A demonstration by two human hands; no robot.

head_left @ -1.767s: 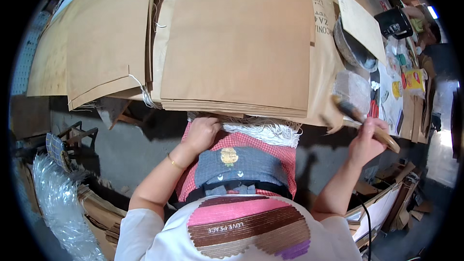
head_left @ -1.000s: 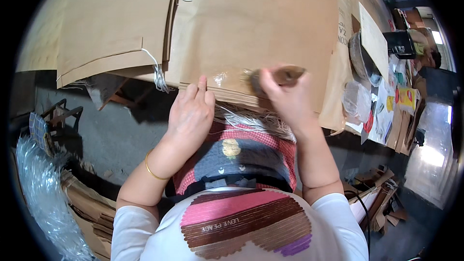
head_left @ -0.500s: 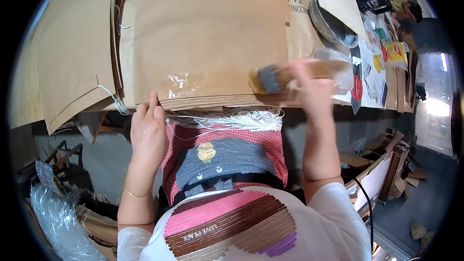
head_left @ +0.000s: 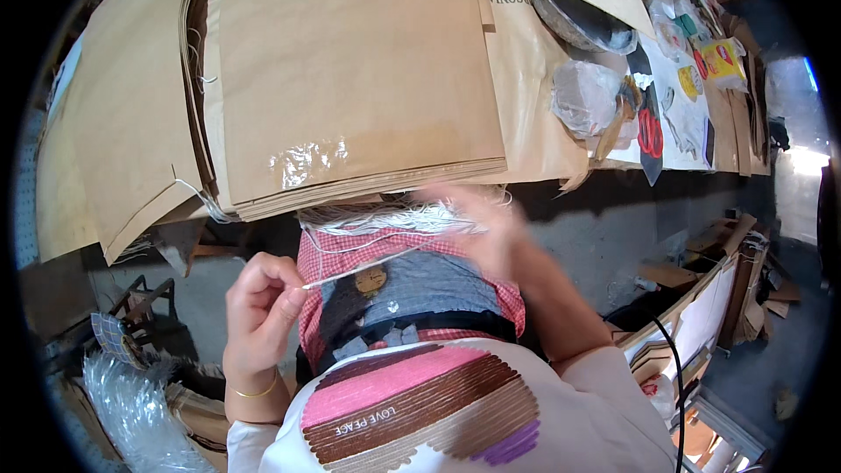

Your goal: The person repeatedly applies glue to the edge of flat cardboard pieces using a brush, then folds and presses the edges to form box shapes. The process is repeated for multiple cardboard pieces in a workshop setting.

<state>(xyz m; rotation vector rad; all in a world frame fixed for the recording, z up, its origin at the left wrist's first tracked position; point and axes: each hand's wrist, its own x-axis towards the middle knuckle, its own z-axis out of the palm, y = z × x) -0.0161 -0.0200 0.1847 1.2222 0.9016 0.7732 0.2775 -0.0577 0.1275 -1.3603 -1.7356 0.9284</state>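
Observation:
My left hand (head_left: 265, 308) pinches the end of a white string (head_left: 363, 268) between thumb and fingertips, over my lap. The string slants up and right toward my right hand (head_left: 486, 226), whose fingers are smeared by motion, so their grip is unclear. Below the table edge a bundle of white strings (head_left: 355, 221) lies across my red checked lap, beside the right hand. Above it a stack of brown paper sheets (head_left: 359, 70) rests on the table, a shiny wet patch near its front edge. The brush (head_left: 606, 142) lies on the table's right part, by a clear plastic bag.
More brown paper (head_left: 131, 114) with string loops lies at the left. Rightward are a dark basin (head_left: 574, 22) partly under a pale board, red-handled scissors (head_left: 649, 133) and a yellow packet (head_left: 724, 65). Clear plastic strips (head_left: 140, 412) stand low left; cardboard (head_left: 740, 280) leans low right.
The brush has left my right hand and lies on the table; that hand has moved left to the strings. My left hand has come off the paper stack and now pinches a string.

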